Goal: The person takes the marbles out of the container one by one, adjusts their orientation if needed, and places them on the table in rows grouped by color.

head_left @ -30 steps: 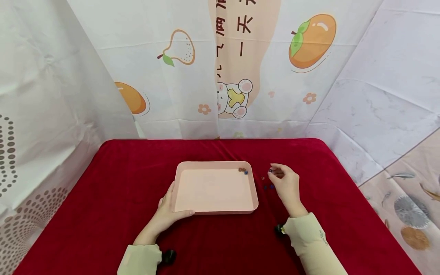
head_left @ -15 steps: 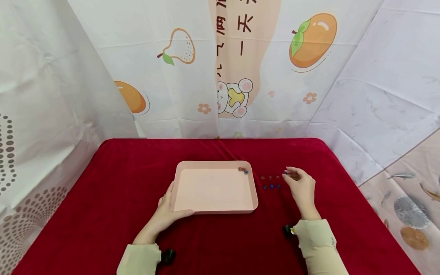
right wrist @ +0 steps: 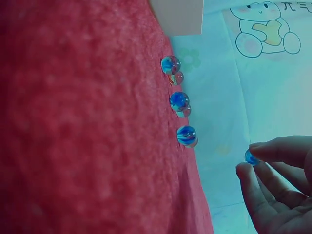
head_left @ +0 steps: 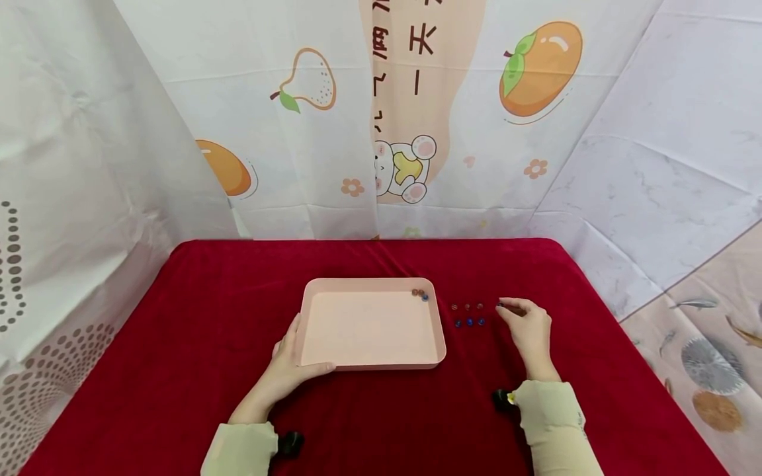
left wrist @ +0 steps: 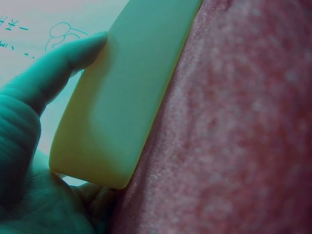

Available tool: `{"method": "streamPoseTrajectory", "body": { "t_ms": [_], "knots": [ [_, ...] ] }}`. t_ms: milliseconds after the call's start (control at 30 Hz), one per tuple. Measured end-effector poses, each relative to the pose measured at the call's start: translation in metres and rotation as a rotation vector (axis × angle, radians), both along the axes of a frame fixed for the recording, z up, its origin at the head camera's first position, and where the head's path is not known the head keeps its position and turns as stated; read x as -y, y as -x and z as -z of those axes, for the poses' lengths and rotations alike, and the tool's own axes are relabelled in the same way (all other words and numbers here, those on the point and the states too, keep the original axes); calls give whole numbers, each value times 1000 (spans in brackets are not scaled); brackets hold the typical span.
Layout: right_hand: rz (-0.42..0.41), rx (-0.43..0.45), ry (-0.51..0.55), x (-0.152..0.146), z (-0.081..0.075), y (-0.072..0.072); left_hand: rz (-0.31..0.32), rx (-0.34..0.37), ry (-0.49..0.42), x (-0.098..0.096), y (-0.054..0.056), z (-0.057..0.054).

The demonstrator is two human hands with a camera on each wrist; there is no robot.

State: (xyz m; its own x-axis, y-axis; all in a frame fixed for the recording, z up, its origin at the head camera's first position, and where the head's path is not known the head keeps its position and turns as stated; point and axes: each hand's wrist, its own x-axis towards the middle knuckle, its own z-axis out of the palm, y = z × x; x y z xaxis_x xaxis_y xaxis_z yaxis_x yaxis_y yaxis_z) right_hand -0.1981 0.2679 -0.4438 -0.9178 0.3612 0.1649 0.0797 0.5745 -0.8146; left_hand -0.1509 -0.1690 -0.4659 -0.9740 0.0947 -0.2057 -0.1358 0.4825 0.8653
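My left hand [head_left: 288, 367] grips the near-left corner of a pale pink tray [head_left: 369, 284], thumb along the front wall and fingers along the left side. In the left wrist view the thumb [left wrist: 63, 63] presses on the tray wall [left wrist: 131, 87]. To the right of the tray, my right hand [head_left: 528, 330] pinches a blue glass marble [right wrist: 251, 157] between thumb and fingertips. Beside it lie two short rows: three clear reddish marbles [head_left: 467, 307] behind, three blue marbles [head_left: 469, 322] in front. Two brownish marbles [head_left: 418, 292] and a blue marble [head_left: 425, 297] sit in the tray's far-right corner.
A red velvet cloth [head_left: 381, 423] covers the table. Behind it hangs a white printed curtain [head_left: 268, 172], with more sheeting at both sides. A dark wrist device [head_left: 292, 444] shows beside the left cuff, and another [head_left: 503, 399] beside the right one.
My right hand has moved right from above the marble rows and then slightly nearer and lower, still pinching its marble. My left hand and the tray stay put.
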Motion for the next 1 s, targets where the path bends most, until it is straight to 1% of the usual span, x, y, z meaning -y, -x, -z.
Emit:
{"method": "streamPoseTrajectory", "body": {
  "t_ms": [200, 367, 467, 600, 833, 1000],
  "knots": [
    [-8, 79, -9, -4, 0, -1, 6, -5, 3, 1, -1, -1],
    [-31, 118, -23, -7, -1, -1, 3, 4, -9, 0, -1, -1],
    [-68, 159, -34, -10, -1, 0, -1, 4, -14, -1, -1, -1],
    [-130, 211, -84, -11, -3, 2, -2, -1, -14, -1, 0, -2],
    [-247, 249, -228, -17, -7, 11, -1, -1, -3, -1, 0, -2],
    [-291, 288, -264, -19, -8, 13, 0, 4, -3, 0, -1, -2]
  ]
}}
